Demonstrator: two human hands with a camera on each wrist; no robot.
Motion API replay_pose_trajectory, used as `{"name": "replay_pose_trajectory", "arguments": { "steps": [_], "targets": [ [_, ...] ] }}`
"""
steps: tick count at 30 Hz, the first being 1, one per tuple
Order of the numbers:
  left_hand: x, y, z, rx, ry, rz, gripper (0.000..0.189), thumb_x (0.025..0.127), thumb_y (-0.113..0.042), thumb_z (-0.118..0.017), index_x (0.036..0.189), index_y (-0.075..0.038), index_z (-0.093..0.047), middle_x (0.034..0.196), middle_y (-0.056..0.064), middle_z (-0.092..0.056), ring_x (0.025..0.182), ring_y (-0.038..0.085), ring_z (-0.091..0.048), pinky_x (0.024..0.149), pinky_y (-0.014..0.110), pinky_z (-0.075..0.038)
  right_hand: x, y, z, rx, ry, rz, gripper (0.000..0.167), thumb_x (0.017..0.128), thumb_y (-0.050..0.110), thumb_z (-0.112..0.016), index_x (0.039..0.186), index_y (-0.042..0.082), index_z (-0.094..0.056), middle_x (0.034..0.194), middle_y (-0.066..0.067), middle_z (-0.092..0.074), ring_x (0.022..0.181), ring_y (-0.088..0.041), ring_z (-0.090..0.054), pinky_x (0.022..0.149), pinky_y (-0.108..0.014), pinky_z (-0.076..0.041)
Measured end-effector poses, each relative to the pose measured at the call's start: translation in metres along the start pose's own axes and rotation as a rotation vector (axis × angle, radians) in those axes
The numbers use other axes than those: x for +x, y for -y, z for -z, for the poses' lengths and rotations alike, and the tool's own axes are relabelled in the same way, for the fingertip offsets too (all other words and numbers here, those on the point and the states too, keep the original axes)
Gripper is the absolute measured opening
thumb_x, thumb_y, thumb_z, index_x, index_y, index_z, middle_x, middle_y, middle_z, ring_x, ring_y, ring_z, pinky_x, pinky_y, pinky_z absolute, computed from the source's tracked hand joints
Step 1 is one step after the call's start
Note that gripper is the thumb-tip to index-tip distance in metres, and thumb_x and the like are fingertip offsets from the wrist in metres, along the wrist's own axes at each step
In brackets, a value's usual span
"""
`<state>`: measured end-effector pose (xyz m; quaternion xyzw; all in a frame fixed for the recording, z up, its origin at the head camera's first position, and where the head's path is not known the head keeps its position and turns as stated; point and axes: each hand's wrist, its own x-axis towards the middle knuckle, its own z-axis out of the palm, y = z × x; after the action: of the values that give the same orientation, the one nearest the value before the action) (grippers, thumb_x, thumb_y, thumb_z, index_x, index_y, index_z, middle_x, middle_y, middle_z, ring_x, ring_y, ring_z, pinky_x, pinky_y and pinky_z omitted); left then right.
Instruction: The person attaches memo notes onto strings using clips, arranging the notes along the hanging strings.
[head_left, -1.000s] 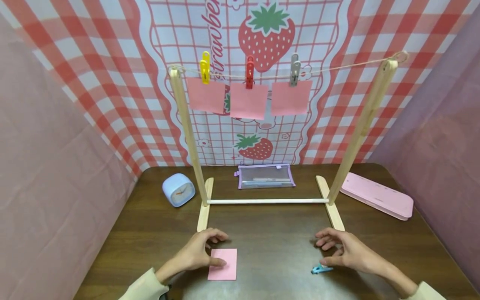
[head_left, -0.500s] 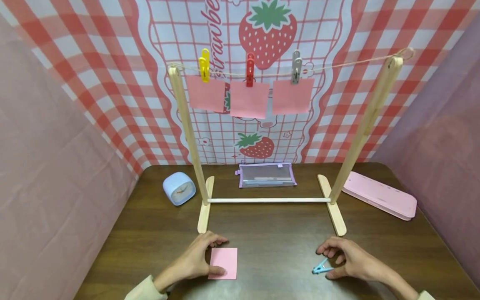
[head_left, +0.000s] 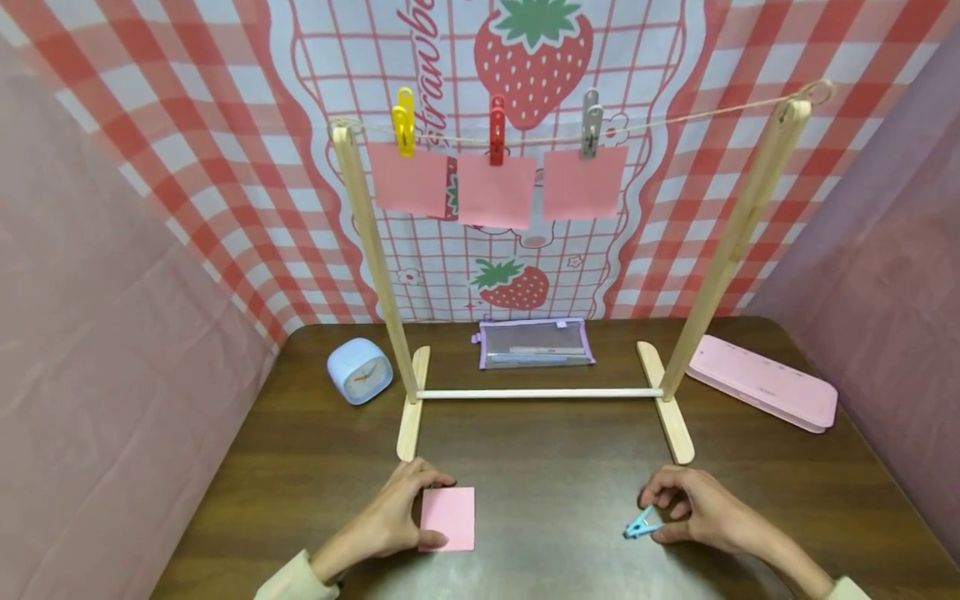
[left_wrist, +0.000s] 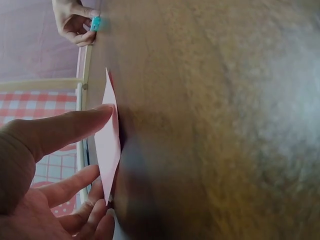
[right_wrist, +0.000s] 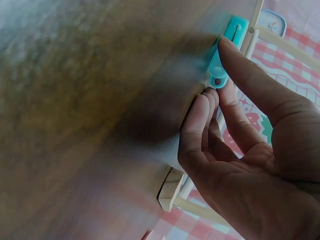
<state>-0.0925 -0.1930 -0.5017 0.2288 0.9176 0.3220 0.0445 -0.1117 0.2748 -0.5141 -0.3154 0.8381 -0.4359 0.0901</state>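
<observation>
In the head view, my left hand [head_left: 397, 517] spans the left side of a square pink paper note [head_left: 454, 518] close to the tabletop. Its thumb lies at the note's near edge and the fingers at the far edge; the left wrist view has the thumb on the pink sheet [left_wrist: 107, 150], which bows slightly. Over to the right, my right hand [head_left: 701, 512] pinches a light blue clothespin [head_left: 641, 523] by its handles, between thumb and index finger. The right wrist view brings the turquoise-looking clothespin [right_wrist: 222, 60] close, at the fingertips.
Beyond the hands stands a wooden frame [head_left: 738, 242] with a string across its top. Yellow [head_left: 403, 123], red [head_left: 497, 132] and grey clothespins [head_left: 591, 125] hold pink notes on it. A blue clock [head_left: 360, 371], mesh pouch [head_left: 536, 343] and pink case [head_left: 765, 383] lie around it.
My left thumb has slid from the note's middle to its near edge. The right fingers have closed in on the blue clothespin, which has turned from lying flat to standing with its handles apart.
</observation>
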Motion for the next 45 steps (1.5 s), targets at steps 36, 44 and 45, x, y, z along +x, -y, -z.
{"name": "replay_pose_trajectory", "arguments": {
  "steps": [36, 44, 45],
  "targets": [
    [-0.002, -0.006, -0.009, -0.259, 0.096, -0.021, 0.061, 0.079, -0.003, -0.086, 0.135, -0.011, -0.066, 0.105, 0.007, -0.074, 0.079, -0.003, -0.058, 0.066, 0.017, -0.053, -0.003, 0.000, 0.004, 0.142, 0.082, 0.040, 0.021, 0.088, 0.010, -0.083, 0.102, 0.009, -0.068, 0.091, -0.008, -0.068, 0.088, 0.003, -0.062, 0.068, -0.021, -0.062],
    [0.000, -0.007, -0.015, -0.444, 0.092, -0.008, 0.062, 0.090, 0.002, -0.075, 0.149, -0.004, -0.053, 0.099, 0.016, -0.071, 0.066, -0.004, -0.064, 0.054, 0.022, -0.059, -0.001, 0.005, 0.003, 0.136, 0.071, 0.028, 0.016, 0.091, 0.009, -0.080, 0.102, 0.009, -0.068, 0.091, -0.003, -0.072, 0.086, 0.005, -0.064, 0.065, -0.022, -0.062],
    [0.001, -0.008, -0.016, -0.497, 0.100, 0.004, 0.064, 0.091, 0.004, -0.072, 0.151, -0.003, -0.050, 0.100, 0.019, -0.071, 0.062, -0.001, -0.066, 0.051, 0.025, -0.060, -0.001, 0.006, 0.003, 0.133, 0.071, 0.030, 0.015, 0.091, 0.008, -0.079, 0.102, 0.009, -0.068, 0.090, -0.001, -0.072, 0.085, 0.005, -0.064, 0.064, -0.023, -0.062]
  ]
}}
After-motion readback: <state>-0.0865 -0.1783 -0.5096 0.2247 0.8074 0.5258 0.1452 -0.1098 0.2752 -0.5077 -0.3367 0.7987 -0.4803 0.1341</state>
